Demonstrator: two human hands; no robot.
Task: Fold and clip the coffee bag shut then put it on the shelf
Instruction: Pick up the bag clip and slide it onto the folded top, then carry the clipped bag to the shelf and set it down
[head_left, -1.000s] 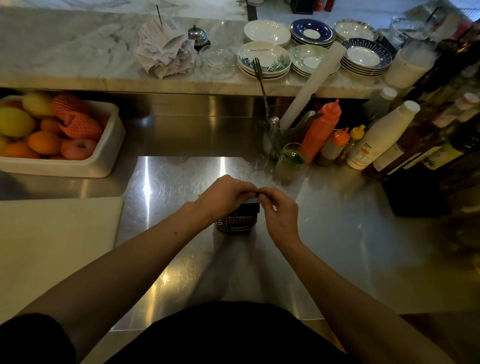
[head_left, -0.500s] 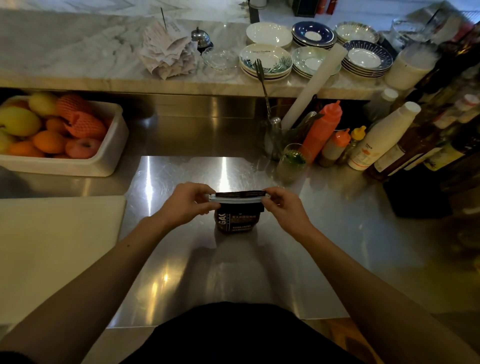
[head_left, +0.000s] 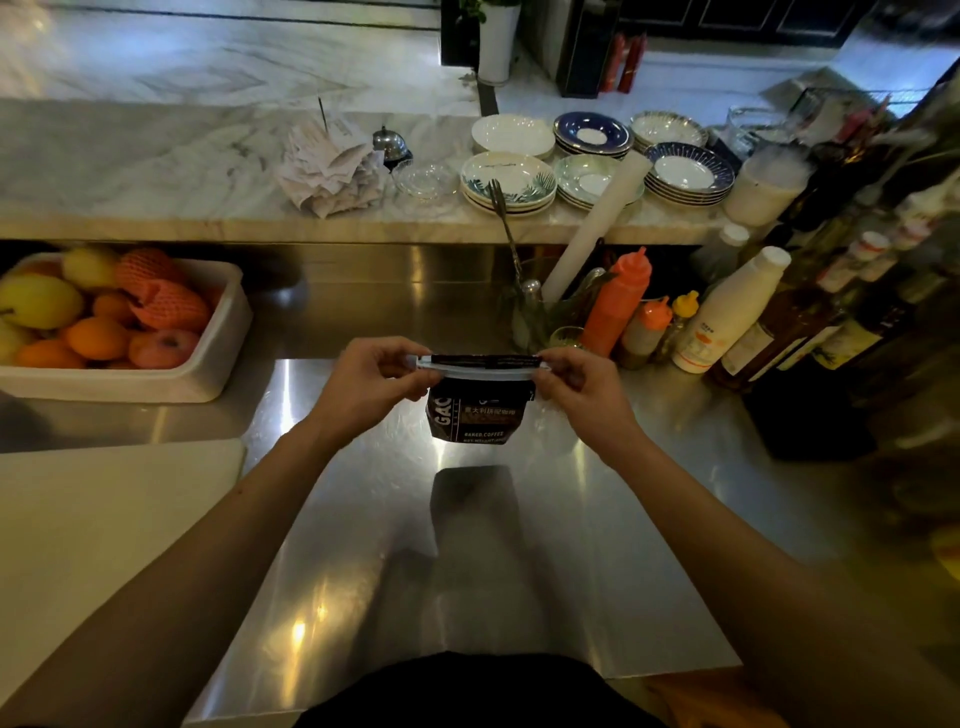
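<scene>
A small black coffee bag (head_left: 475, 415) with white lettering hangs above the steel counter (head_left: 467, 545), its top folded flat. A long pale clip (head_left: 480, 370) runs across the folded top. My left hand (head_left: 371, 384) pinches the clip's left end and my right hand (head_left: 576, 389) pinches its right end. The bag's shadow lies on the counter below it. No shelf can be told apart in this view.
A white tub of fruit (head_left: 218, 332) sits at the left, a white cutting board (head_left: 98, 525) in front of it. Squeeze bottles (head_left: 618, 301), a white bottle (head_left: 727, 317) and dark bottles crowd the right. Stacked plates (head_left: 509, 182) and paper slips (head_left: 332, 166) sit on the marble ledge behind.
My hands moved apart from the middle of the bag top to the clip's two ends. The bag has lifted a little off the counter.
</scene>
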